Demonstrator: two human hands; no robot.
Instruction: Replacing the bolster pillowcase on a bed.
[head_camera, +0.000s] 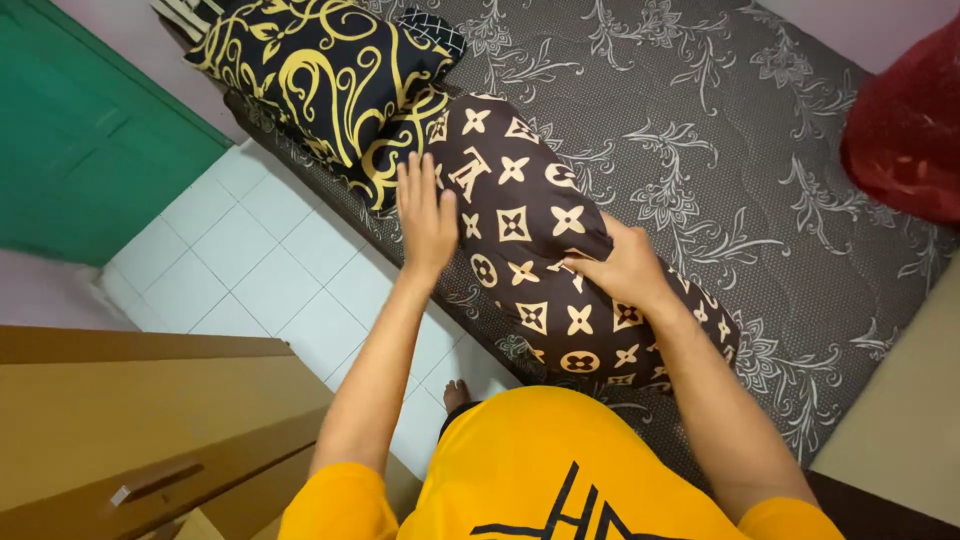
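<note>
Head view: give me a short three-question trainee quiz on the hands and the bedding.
1. True or false: the left hand lies flat on the brown bolster.
2. What does the right hand do to the bolster's cover?
3. Which lies beyond the bolster: (a) a red blanket, (b) a black pillow with yellow swirls, (c) a white towel?

Key: 1. True. 2. It pinches the fabric on the bolster's upper side. 3. b, on the grey patterned mattress.

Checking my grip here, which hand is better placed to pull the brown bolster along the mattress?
Probably the right hand: its fingers pinch the cover of the brown bolster at mid-length. The left hand only lies flat against the side.
</note>
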